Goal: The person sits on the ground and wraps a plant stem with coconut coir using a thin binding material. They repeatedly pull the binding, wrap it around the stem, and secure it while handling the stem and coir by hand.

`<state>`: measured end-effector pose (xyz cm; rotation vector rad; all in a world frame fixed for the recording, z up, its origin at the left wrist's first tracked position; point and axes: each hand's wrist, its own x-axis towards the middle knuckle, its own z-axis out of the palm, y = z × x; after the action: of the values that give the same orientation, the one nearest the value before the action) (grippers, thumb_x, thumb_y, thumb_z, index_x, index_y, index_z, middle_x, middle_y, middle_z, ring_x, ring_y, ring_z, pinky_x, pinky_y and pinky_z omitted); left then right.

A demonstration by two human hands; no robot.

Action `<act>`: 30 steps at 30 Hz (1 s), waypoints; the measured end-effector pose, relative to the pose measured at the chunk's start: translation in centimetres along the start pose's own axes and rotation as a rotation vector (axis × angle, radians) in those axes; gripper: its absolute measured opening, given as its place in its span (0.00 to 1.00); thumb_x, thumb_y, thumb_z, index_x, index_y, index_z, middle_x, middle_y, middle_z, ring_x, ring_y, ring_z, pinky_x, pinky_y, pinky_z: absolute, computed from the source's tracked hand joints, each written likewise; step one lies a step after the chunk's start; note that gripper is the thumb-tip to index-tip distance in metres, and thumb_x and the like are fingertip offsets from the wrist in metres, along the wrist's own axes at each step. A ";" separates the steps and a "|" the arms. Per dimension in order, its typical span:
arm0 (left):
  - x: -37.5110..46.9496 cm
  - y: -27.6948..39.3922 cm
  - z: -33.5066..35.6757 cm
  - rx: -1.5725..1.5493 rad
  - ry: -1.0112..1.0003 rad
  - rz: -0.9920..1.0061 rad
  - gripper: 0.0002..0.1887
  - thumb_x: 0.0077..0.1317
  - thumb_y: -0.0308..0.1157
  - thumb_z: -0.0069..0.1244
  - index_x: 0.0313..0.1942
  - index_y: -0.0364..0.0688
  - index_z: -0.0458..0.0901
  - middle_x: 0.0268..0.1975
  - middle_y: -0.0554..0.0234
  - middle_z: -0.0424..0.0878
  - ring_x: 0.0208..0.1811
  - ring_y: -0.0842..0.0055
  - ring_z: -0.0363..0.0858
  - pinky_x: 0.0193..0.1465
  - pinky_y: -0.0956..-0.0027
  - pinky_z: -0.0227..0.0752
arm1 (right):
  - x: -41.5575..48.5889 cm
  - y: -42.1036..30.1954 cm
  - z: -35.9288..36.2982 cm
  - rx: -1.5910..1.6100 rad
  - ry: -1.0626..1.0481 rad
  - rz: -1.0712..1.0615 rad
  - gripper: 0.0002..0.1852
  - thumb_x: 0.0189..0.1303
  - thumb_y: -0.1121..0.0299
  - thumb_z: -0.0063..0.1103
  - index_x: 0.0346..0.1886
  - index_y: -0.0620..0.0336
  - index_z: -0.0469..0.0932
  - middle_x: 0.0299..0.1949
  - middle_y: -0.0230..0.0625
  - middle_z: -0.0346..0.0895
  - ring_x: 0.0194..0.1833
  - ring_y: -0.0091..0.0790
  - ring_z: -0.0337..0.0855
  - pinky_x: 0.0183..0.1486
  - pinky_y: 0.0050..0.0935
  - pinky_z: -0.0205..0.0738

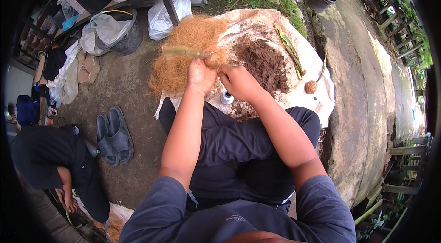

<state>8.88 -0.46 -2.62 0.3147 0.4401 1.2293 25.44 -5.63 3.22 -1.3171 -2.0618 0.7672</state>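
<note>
My left hand [201, 76] holds a ball wrapped in coconut fibre [217, 59], palm up beneath it. From the ball a green plant stem with leaves [181, 51] points left, blurred. My right hand [237, 81] has its fingers curled together against the ball's lower right side; what they pinch is hidden. A thin pale thread arcs over the top of the ball. Just below my hands stands a spool of white thread [226, 98]. Loose coconut fibre [193, 36] is heaped behind my left hand, and a mound of dark soil [265, 63] lies beyond my right.
A pale woven sack [310, 50] is spread under the materials. On its right lie a long leaf cutting [290, 51] and a wrapped ball with a stem [311, 87]. Grey slides [115, 136], a black bucket [125, 36] and another person [55, 160] are at left.
</note>
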 end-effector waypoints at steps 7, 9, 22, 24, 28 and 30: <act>-0.2 -0.8 -0.7 0.047 0.198 0.075 0.15 0.77 0.37 0.37 0.55 0.43 0.77 0.51 0.49 0.84 0.50 0.55 0.87 0.49 0.44 0.85 | -0.2 -0.1 -0.1 -0.024 -0.065 -0.124 0.10 0.70 0.69 0.58 0.43 0.67 0.82 0.32 0.61 0.83 0.38 0.66 0.86 0.44 0.58 0.81; -0.2 -0.8 -0.5 0.229 0.215 0.053 0.16 0.76 0.35 0.38 0.57 0.43 0.78 0.51 0.52 0.83 0.45 0.59 0.87 0.46 0.49 0.85 | -0.2 -0.4 -0.3 0.028 -0.050 -0.138 0.09 0.70 0.70 0.59 0.43 0.67 0.82 0.31 0.61 0.83 0.37 0.66 0.86 0.43 0.56 0.80; -0.7 -1.2 1.1 0.522 0.154 0.018 0.17 0.74 0.35 0.41 0.54 0.39 0.82 0.49 0.60 0.84 0.51 0.71 0.82 0.56 0.61 0.79 | 0.1 -1.2 -2.6 0.139 0.034 0.017 0.08 0.66 0.71 0.61 0.40 0.67 0.83 0.32 0.59 0.83 0.36 0.62 0.87 0.40 0.48 0.80; -0.7 -1.4 1.1 0.558 0.156 -0.004 0.16 0.75 0.35 0.42 0.54 0.39 0.82 0.49 0.59 0.85 0.51 0.71 0.83 0.53 0.60 0.80 | 0.2 -1.2 -3.0 0.092 0.061 -0.010 0.07 0.66 0.72 0.62 0.40 0.67 0.83 0.32 0.58 0.83 0.36 0.61 0.87 0.40 0.47 0.80; -0.5 -1.7 0.2 0.465 0.009 -0.031 0.15 0.76 0.33 0.42 0.54 0.36 0.81 0.47 0.54 0.85 0.44 0.70 0.86 0.42 0.60 0.83 | 0.7 0.2 -3.2 0.019 0.282 -0.224 0.06 0.66 0.74 0.67 0.43 0.65 0.86 0.35 0.54 0.85 0.36 0.59 0.88 0.40 0.46 0.81; -0.4 -1.8 0.1 0.414 -0.056 -0.058 0.16 0.77 0.33 0.41 0.56 0.35 0.79 0.47 0.52 0.86 0.43 0.69 0.88 0.41 0.60 0.84 | 1.0 0.8 -3.2 0.015 0.406 -0.266 0.07 0.65 0.72 0.71 0.44 0.62 0.88 0.36 0.51 0.87 0.33 0.55 0.88 0.38 0.43 0.82</act>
<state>10.29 -1.37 -3.29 0.6827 0.6510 1.0647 27.90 -3.93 4.93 -1.0567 -1.8442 0.3614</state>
